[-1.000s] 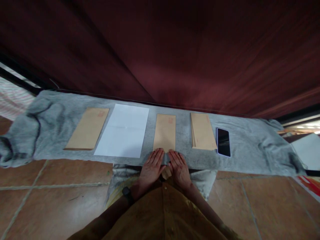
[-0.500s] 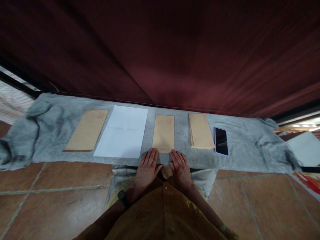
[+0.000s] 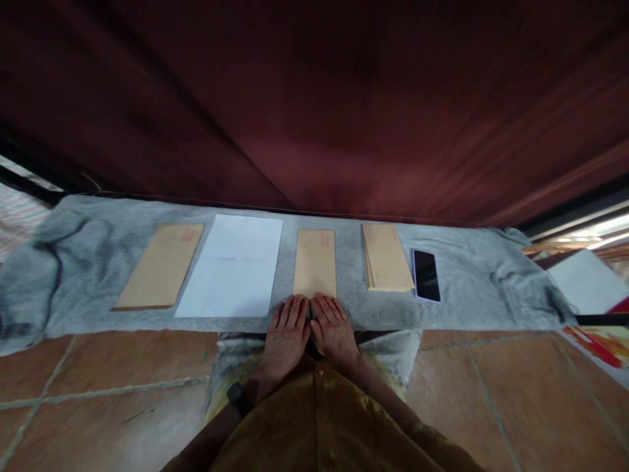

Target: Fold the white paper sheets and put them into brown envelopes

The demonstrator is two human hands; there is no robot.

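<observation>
- yellow-brown shirt [image 3: 272, 432] nearest, cut off by bottom edge; dark watch [image 3: 238, 397] on left wrist, face too dark to read
- left hand [image 3: 285, 339] palm down, fingers straight and side by side, not curled; fingertips on near end of middle envelope [image 3: 315, 262]; underside hidden, can't tell if thumb pinches anything
- right hand [image 3: 335, 333] same pose, flat, fingers laid together; fingertips on same near end, just beside left hand's; thumbs close together, gap between them dark, hard to make out
- middle envelope lies flat on grey cloth [image 3: 351, 311], straight ahead of the hands; near edge covered by fingers; small red print at far right corner, too small to read
- left of it, white sheet [image 3: 228, 265], faint crease across; further left, another brown envelope [image 3: 160, 265], darker strip at near edge
- right of it, envelope stack [image 3: 388, 257], edges slightly fanned, count unclear; phone [image 3: 426, 275] just beside, screen dark
- far right, white panel [image 3: 587, 280] and red-yellow printed item [image 3: 597, 345], both cut off by the frame; can't tell what they are
- beyond, dark red fabric [image 3: 314, 131] fills the top; upper part very dark
</observation>
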